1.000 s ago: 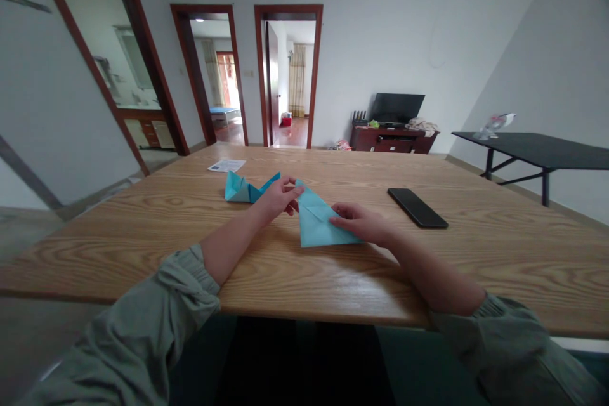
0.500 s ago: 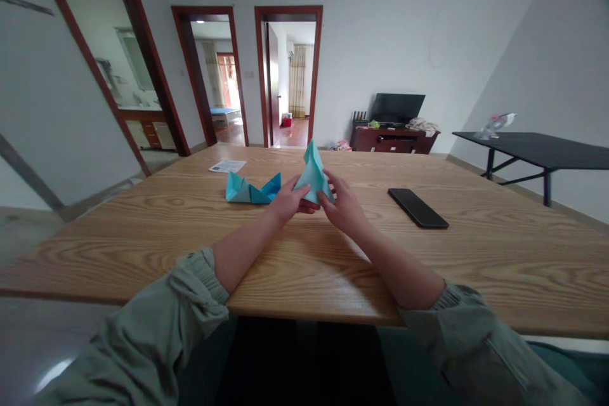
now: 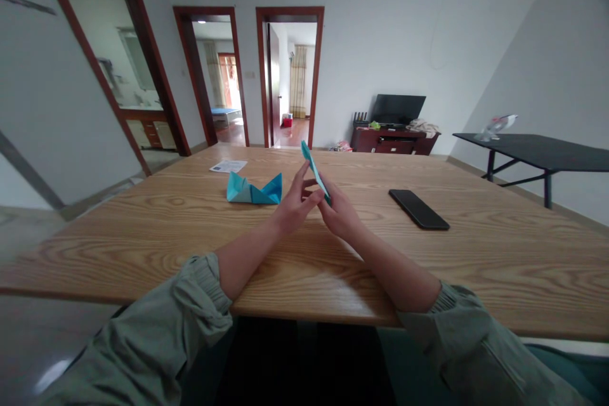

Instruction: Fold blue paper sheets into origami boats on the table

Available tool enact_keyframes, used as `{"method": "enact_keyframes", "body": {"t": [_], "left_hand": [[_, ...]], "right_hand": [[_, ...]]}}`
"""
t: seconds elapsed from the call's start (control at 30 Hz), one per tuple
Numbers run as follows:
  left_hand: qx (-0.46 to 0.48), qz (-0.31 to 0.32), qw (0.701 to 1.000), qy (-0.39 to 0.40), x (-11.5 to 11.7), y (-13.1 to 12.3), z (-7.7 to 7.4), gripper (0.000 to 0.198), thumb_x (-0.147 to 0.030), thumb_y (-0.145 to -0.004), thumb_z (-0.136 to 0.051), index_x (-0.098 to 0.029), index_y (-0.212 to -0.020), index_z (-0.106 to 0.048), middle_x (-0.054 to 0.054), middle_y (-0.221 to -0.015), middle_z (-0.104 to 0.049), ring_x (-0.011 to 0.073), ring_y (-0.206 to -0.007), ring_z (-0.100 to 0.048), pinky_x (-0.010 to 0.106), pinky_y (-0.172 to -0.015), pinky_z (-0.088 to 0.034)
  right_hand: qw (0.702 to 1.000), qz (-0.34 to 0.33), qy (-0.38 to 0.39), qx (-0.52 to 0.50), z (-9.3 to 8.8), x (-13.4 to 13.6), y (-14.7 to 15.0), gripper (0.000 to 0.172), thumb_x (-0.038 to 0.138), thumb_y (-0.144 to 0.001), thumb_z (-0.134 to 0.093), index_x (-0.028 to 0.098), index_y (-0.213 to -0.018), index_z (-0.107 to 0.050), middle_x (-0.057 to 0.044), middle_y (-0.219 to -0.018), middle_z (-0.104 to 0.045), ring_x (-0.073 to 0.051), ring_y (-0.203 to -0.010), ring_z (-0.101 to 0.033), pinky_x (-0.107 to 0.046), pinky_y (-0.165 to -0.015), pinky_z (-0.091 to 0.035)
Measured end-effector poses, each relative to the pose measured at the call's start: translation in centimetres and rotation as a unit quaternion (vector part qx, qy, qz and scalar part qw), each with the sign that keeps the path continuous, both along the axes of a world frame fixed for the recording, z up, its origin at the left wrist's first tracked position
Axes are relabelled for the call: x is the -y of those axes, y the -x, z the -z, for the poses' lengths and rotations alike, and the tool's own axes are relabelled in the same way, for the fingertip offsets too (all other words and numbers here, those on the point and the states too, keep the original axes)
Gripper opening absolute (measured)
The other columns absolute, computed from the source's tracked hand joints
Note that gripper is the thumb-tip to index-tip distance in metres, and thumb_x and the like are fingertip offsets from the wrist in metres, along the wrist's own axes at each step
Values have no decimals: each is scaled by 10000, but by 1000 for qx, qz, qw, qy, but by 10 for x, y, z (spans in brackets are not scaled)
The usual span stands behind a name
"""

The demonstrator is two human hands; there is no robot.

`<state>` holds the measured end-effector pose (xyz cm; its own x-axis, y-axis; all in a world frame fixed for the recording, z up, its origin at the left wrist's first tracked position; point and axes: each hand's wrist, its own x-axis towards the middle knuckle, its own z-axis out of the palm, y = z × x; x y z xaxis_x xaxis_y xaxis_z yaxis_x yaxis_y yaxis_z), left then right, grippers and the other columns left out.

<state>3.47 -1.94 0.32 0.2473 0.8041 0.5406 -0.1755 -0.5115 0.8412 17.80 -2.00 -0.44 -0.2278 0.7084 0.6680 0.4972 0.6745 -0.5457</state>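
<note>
A folded sheet of light blue origami paper [image 3: 314, 171] stands nearly edge-on above the wooden table, its tip pointing up and away from me. My right hand [image 3: 339, 214] pinches its lower end. My left hand [image 3: 297, 203] is right next to it, fingers spread and reaching toward the paper, with no clear grip. Left of my hands, a finished blue paper boat [image 3: 254, 190] rests on the tabletop [image 3: 361, 266], apart from both hands.
A black smartphone [image 3: 419, 209] lies to the right of my hands, and a small printed leaflet [image 3: 228, 166] lies near the far edge. Beyond the table are a black side table [image 3: 533, 152], a dark wooden cabinet [image 3: 387, 143] holding a monitor, and several doorways.
The blue paper has risen from the tabletop and turned from a broad triangle to nearly edge-on. My hands have come closer together, and the boat has stayed where it was.
</note>
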Motion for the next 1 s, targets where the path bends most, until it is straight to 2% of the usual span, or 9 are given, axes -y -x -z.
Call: {"method": "enact_keyframes", "body": {"t": [0.07,0.2,0.37,0.47,0.57,0.63,0.77,0.9,1.0], "left_hand": [[18,-37,999,21,-2,-2,2,728,-405,-793,-674,-269,-1424,-336,90,-1178,-593,164,-904,-619,298,-792,-503],[56,-96,990,83,-9,-2,1,646,-424,-790,-672,-256,-1361,-421,88,-1165,-587,174,-885,-625,283,-704,-524],[106,-43,988,106,-11,7,-4,585,-494,-827,-601,-263,-1336,-426,59,-1035,-628,149,-794,-634,249,-625,-523],[124,-44,986,104,-13,14,-8,527,-548,-840,-549,-259,-1275,-473,54,-1018,-633,133,-738,-636,220,-573,-501],[125,-100,981,106,-17,21,-10,595,-445,-778,-666,-281,-1297,-424,11,-900,-642,112,-668,-623,200,-546,-482],[126,-110,980,109,-19,26,-12,665,-375,-728,-723,-287,-1305,-404,-16,-836,-637,106,-639,-612,205,-546,-489],[111,-98,982,117,-23,36,-14,508,-380,-700,-736,-221,-1142,-542,-15,-789,-623,92,-574,-586,195,-482,-476],[103,-135,980,105,-27,42,-15,385,-417,-695,-724,-188,-964,-572,-31,-692,-588,92,-510,-570,190,-426,-463],[88,-163,979,91,-29,43,-14,365,-410,-689,-725,-181,-920,-559,-26,-681,-599,106,-509,-593,198,-420,-476]], "right_hand": [[1000,-11,12,-25,-1,0,1,429,382,-951,-374,216,-1308,-543,-90,-1243,-614,-239,-1135,-561,-405,-981,-415],[994,-36,74,-69,0,0,2,417,431,-946,-362,179,-1028,-683,-65,-986,-700,-233,-912,-625,-361,-836,-464],[965,-75,178,-177,1,-3,-2,375,460,-848,-491,134,-863,-674,-64,-825,-689,-224,-778,-613,-337,-731,-472],[936,-96,243,-235,2,-4,-6,318,420,-788,-544,136,-859,-669,-54,-802,-683,-211,-768,-608,-333,-744,-470],[924,-96,271,-254,6,-4,-7,245,347,-717,-592,157,-851,-670,-29,-832,-681,-190,-786,-589,-309,-751,-452],[916,-96,298,-250,8,-3,-7,215,310,-675,-606,165,-824,-664,-12,-814,-674,-179,-765,-574,-296,-727,-443],[906,-91,338,-238,7,1,-7,206,283,-644,-598,165,-804,-653,-7,-765,-665,-175,-726,-566,-294,-698,-440],[918,-71,309,-239,2,-1,-10,321,325,-680,-620,174,-962,-639,-27,-853,-689,-187,-762,-593,-307,-709,-460],[919,-31,291,-263,-1,-6,-14,476,364,-711,-639,217,-1157,-558,-10,-863,-688,-174,-724,-608,-284,-635,-469]]}}
